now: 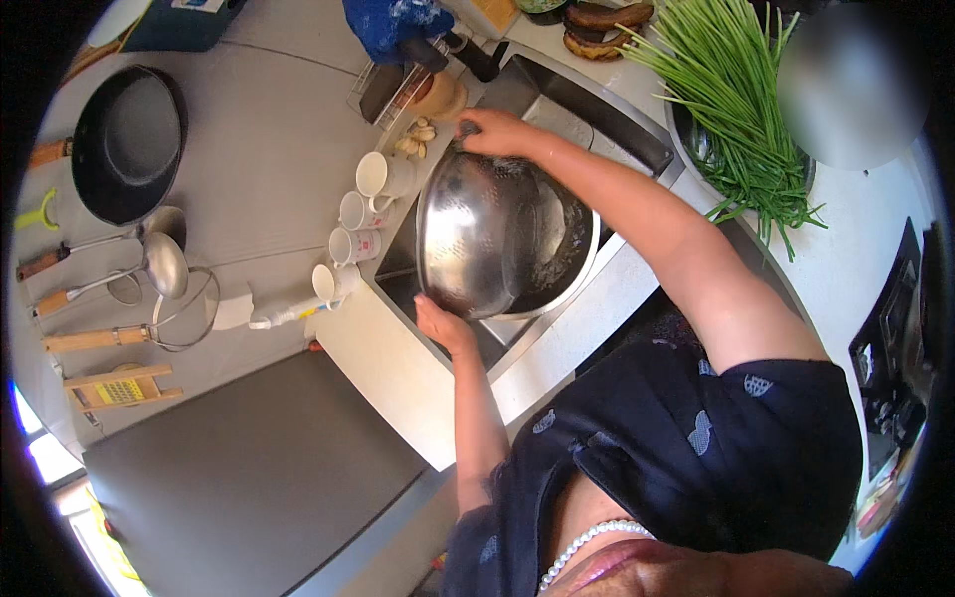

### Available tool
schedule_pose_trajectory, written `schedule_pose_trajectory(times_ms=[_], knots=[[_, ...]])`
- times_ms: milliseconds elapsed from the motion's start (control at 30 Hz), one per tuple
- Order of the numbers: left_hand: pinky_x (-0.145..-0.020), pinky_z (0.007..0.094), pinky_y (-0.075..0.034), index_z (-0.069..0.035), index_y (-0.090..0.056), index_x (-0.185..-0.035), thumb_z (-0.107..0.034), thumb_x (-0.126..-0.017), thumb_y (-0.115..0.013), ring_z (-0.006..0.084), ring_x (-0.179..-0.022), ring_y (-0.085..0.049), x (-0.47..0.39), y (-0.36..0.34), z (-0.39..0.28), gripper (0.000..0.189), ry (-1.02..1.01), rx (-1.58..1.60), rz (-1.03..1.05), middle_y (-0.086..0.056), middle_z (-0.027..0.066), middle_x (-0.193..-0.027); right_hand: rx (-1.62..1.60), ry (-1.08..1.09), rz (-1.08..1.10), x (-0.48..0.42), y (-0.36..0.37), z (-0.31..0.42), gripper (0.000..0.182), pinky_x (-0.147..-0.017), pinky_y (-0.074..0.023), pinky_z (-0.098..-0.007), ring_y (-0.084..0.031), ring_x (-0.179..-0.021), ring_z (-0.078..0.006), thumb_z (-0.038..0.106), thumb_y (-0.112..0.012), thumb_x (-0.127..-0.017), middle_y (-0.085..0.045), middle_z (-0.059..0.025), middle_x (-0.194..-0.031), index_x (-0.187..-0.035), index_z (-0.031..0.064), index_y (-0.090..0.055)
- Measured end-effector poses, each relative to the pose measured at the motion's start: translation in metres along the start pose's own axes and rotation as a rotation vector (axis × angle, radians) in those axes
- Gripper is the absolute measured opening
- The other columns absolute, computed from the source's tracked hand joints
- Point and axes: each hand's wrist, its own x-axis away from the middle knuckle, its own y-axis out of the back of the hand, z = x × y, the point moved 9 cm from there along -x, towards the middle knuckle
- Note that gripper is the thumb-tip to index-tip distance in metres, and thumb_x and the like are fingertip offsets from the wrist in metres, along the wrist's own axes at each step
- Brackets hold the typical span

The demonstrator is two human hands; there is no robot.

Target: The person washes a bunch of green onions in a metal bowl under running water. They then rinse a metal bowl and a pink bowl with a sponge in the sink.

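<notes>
A perforated stainless steel colander (466, 231) is tilted up on its side over the sink (496, 339). My right hand (492, 134) grips its upper rim, and my left hand (448, 326) holds the lower rim. Against the colander's right side lies a wide round metal bowl (589, 257) with a pale rim and a shiny, wet-looking inside. The colander partly hides this bowl, so its contents cannot be told. A black faucet (477, 60) stands beyond my right hand.
Several white mugs (377, 175) and garlic-like pieces (416, 138) line the counter's left edge. Long green stalks (735, 112) fill a bowl at upper right, near dark bananas (604, 30). A black pan (130, 142) and ladles (166, 265) hang on the left wall.
</notes>
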Motion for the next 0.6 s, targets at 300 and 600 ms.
schedule_pose_trajectory(times_ms=[300,600], knots=[[-0.069,0.0306,-0.044,0.004,-0.057,-0.094,-0.035,-0.093,-0.030,0.0177,-0.077,-0.055,0.025,-0.002,0.009,0.048,0.070,0.103,0.312,-0.059,0.0091,-0.086,0.300,0.649,0.092,0.083,-0.038,0.153,0.025,-0.076,-0.0408,-0.0383,-0.050,-0.087,-0.0280,0.016,-0.060,-0.061,-0.054,-0.0097,-0.082,-0.084,0.0103,-0.056],[-0.062,0.0315,-0.040,0.007,-0.053,-0.078,-0.038,-0.095,-0.031,0.0157,-0.066,-0.044,-0.010,-0.004,-0.025,0.053,0.097,-0.055,0.079,-0.054,0.0067,-0.070,-0.020,0.214,-0.168,0.046,-0.028,0.094,0.024,-0.073,-0.0434,-0.0375,-0.055,-0.083,-0.0273,0.014,-0.054,-0.068,-0.058,-0.0117,-0.084,-0.091,0.0079,-0.057]])
